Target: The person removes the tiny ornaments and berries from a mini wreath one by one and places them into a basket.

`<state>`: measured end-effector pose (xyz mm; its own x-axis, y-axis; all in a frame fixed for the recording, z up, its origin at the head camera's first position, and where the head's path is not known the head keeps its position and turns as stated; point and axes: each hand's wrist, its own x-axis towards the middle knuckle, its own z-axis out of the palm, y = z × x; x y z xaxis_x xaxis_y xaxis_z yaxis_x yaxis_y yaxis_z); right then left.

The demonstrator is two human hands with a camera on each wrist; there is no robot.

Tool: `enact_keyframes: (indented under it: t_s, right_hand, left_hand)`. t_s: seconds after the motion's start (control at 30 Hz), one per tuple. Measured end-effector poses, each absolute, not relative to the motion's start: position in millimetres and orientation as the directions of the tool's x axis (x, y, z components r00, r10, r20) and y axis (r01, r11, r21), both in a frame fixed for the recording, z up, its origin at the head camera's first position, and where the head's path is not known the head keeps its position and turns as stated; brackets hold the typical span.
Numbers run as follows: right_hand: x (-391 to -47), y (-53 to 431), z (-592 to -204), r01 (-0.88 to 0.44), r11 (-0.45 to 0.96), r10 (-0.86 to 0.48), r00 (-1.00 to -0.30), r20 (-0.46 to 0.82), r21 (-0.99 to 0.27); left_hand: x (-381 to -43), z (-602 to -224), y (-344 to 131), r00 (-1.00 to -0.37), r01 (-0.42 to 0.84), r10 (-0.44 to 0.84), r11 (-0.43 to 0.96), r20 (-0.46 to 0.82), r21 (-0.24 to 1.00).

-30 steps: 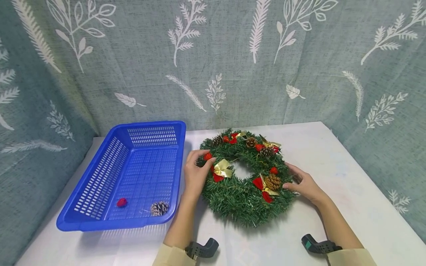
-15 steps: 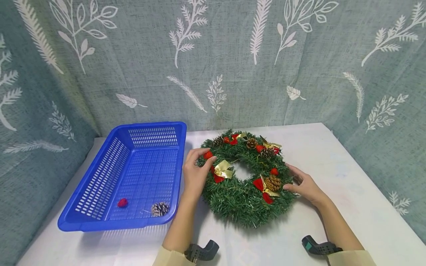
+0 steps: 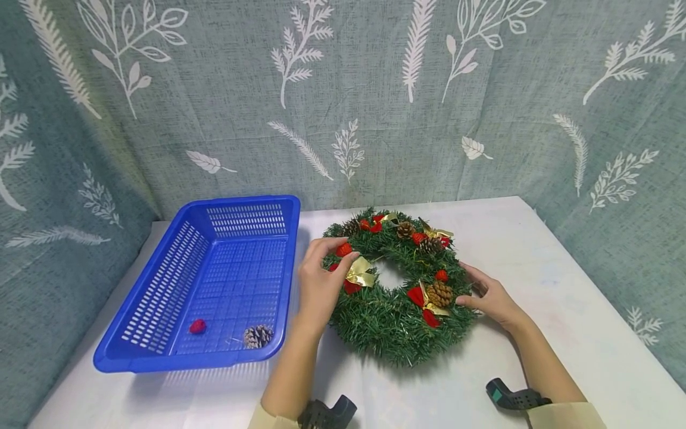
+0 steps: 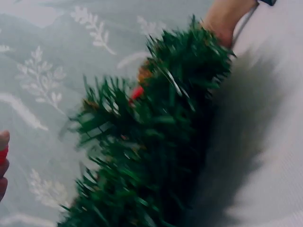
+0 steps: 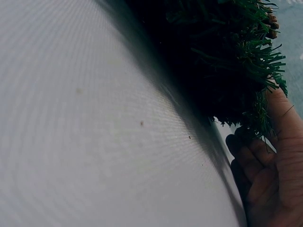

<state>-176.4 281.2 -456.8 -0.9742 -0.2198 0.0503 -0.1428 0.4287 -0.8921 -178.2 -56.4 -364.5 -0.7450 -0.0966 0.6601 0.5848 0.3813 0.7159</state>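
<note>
A green Christmas wreath (image 3: 396, 333) with red and gold bows, pinecones and red balls lies on the white table. My left hand (image 3: 320, 280) is above its left side and pinches a small red ball (image 3: 344, 249) between thumb and fingers. At the left edge of the left wrist view, that red ball (image 4: 3, 155) shows between the fingertips. My right hand (image 3: 494, 302) grips the wreath's right edge, thumb on the near top and fingers along the outer side. In the right wrist view, the right hand's fingers (image 5: 251, 163) curl low beside the greenery.
Left of the wreath stands a blue plastic basket (image 3: 292, 262) with slotted walls. Inside it lie a red ball (image 3: 197, 326) and a frosted pinecone (image 3: 258, 336). A leaf-patterned grey-green curtain (image 3: 375, 149) borders the back and sides of the table.
My left hand has shifted slightly right over the wreath, and the red ball has moved with it toward the gold bow. The right hand and the wreath stay where they were.
</note>
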Motion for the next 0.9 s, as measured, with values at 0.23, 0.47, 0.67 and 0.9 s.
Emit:
enact_keyframes:
  t_s: [0.23,0.47,0.67,0.9]
  right_hand:
    - [-174.5,280.2,-452.5,-0.138,0.43,-0.215,-0.975,0.047,-0.892]
    - [-175.7,280.1,-452.4,-0.139,0.421,-0.218,-0.975,0.049,-0.896]
    - [-175.3,280.6,-452.2,-0.137,0.422,-0.22,-0.974,0.045,-0.896]
    - [-174.4,279.4,-451.0,-0.138,0.415,-0.224,-0.974,0.046,-0.899]
  left_hand:
    - [-160.4,-345.1,-59.9,-0.702,0.63,-0.081,0.393,0.707,0.67]
    - [-151.1,-332.4,-70.2,-0.698,0.624,-0.103,0.398,0.708,0.673]
    - [-146.1,-325.1,-82.9,-0.73,0.567,-0.14,0.421,0.669,0.707]
    - [-140.4,-317.3,-96.6,-0.794,0.459,-0.191,0.436,0.578,0.774]
